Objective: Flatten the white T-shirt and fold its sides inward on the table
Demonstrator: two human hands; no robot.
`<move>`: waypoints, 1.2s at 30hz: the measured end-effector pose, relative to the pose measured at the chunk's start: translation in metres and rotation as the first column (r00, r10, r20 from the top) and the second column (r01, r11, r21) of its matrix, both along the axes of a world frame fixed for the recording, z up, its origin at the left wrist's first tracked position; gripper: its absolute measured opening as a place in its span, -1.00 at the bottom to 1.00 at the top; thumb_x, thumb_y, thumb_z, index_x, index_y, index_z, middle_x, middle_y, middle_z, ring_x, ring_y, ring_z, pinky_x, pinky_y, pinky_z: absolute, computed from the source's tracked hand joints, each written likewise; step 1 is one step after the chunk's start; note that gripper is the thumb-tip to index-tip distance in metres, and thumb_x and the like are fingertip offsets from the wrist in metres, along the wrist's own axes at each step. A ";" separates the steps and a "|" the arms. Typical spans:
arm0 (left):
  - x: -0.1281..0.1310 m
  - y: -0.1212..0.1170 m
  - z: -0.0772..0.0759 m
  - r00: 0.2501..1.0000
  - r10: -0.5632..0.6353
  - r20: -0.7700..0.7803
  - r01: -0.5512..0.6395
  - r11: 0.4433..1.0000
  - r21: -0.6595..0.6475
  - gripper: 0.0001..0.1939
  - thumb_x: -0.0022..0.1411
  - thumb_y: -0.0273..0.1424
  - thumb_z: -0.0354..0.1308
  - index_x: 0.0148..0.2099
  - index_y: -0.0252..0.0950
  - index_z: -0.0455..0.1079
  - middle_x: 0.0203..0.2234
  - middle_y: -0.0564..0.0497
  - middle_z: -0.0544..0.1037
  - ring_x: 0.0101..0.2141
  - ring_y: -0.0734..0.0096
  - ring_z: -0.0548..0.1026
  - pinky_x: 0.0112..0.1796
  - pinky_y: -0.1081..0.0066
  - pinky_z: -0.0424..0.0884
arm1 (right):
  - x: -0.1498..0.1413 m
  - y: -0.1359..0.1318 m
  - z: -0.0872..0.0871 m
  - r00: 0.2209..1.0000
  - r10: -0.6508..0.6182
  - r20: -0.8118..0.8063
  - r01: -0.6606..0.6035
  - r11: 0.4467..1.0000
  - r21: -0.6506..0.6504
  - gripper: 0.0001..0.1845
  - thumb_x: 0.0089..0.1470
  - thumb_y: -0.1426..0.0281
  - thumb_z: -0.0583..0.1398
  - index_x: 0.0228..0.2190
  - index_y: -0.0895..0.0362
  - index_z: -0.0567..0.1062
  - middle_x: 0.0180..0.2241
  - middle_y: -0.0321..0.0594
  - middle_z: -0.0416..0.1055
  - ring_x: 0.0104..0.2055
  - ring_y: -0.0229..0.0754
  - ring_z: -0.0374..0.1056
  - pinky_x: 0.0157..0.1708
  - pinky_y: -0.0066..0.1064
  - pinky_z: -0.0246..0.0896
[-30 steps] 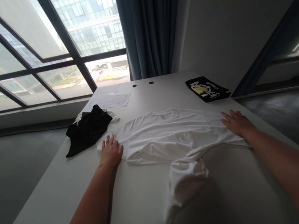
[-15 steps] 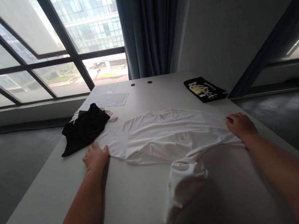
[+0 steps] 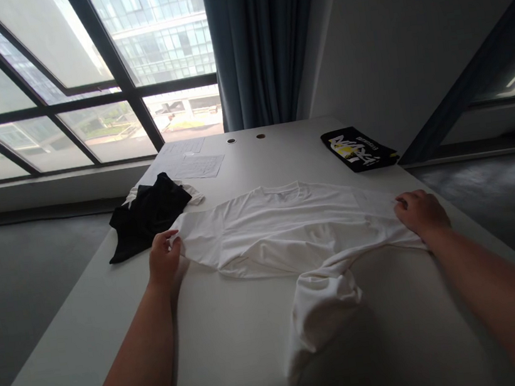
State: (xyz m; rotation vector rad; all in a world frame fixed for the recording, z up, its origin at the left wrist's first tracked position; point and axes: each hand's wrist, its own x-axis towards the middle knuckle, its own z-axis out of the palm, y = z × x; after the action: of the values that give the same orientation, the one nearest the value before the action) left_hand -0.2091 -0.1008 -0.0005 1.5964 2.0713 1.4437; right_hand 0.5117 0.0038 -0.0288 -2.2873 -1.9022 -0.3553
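Left hand [image 3: 164, 259] lifted off the table, now pinching the T-shirt's sleeve

Since the last view, that hand has moved in from beside the sleeve and risen, with thumb and fingers closed on the edge of the left sleeve of a white T-shirt [image 3: 285, 227]. The right hand [image 3: 422, 214] has curled further and sits on the right sleeve, fingers bent down into the cloth; whether it is pinching the fabric or only pressing on it, I cannot tell.

The shirt lies spread across the middle of a white table [image 3: 241, 359], collar toward the far side, with a twisted bunch of its lower part [image 3: 323, 314] trailing toward the near edge. Just left of the left hand lies a black garment [image 3: 147, 217] on top of a white one [image 3: 194, 196]. Sheets of paper [image 3: 197, 166] lie beyond them near the far edge. Far right sits a black pouch with yellow-and-white print [image 3: 359, 149].
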 end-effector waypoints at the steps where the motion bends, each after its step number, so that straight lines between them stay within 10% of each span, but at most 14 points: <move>1: 0.001 -0.001 0.001 1.000 0.011 0.002 -0.011 1.000 0.012 -0.69 0.23 -0.20 0.20 -0.03 -0.19 0.52 -0.42 0.10 0.38 -0.48 0.42 0.32 -0.36 0.42 0.36 | -0.001 0.000 0.001 1.000 -0.003 -0.004 0.003 1.000 0.000 -0.59 0.28 0.35 0.05 -0.01 0.25 0.57 0.01 0.16 0.44 0.00 0.10 0.32 0.04 -0.22 0.17; 17: 0.000 0.004 0.001 0.952 -0.026 -0.304 0.048 0.997 0.064 -0.63 0.29 -0.51 -0.04 0.05 -0.19 0.45 0.08 -0.10 0.46 0.15 0.20 0.45 0.23 0.17 0.34 | -0.003 -0.001 0.003 0.999 -0.034 -0.014 0.033 0.999 -0.024 -0.56 0.31 0.34 0.01 0.01 0.26 0.57 0.03 0.20 0.43 0.00 0.14 0.31 0.01 -0.19 0.17; 25: -0.018 0.002 -0.025 0.892 0.216 -0.396 -0.366 0.860 -0.356 -0.26 0.22 -0.07 0.22 0.33 -0.36 0.27 0.13 -0.45 0.47 0.14 -0.38 0.42 0.10 -0.25 0.31 | -0.002 -0.002 0.002 0.999 -0.040 0.013 0.040 0.999 -0.005 -0.58 0.27 0.35 0.04 -0.02 0.23 0.59 -0.01 0.15 0.45 -0.01 0.08 0.34 0.01 -0.24 0.18; 29: -0.017 0.004 -0.021 0.956 0.053 -0.288 -0.158 0.921 -0.356 -0.35 0.20 -0.18 0.22 0.30 -0.25 0.31 -0.08 -0.24 0.61 -0.12 -0.08 0.57 -0.05 0.05 0.44 | 0.000 -0.001 0.002 0.999 -0.045 0.000 0.045 0.999 -0.012 -0.57 0.26 0.35 0.05 -0.01 0.23 0.59 0.00 0.18 0.45 0.00 0.12 0.33 0.00 -0.20 0.19; 36: -0.007 0.005 -0.010 0.976 -0.024 0.215 0.021 1.000 0.013 -0.38 0.12 -0.17 0.31 0.21 -0.20 0.37 -0.25 0.04 0.50 -0.45 0.48 0.41 -0.39 0.46 0.38 | 0.000 -0.002 0.004 0.998 -0.065 -0.010 0.064 0.997 -0.032 -0.57 0.27 0.33 0.04 -0.01 0.22 0.59 0.02 0.18 0.45 0.00 0.14 0.33 -0.03 -0.19 0.19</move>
State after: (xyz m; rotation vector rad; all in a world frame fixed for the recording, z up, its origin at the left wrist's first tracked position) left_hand -0.2163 -0.0961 -0.0102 1.3928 1.9217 1.5461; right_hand 0.5112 0.0017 -0.0245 -2.3700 -1.8453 -0.3225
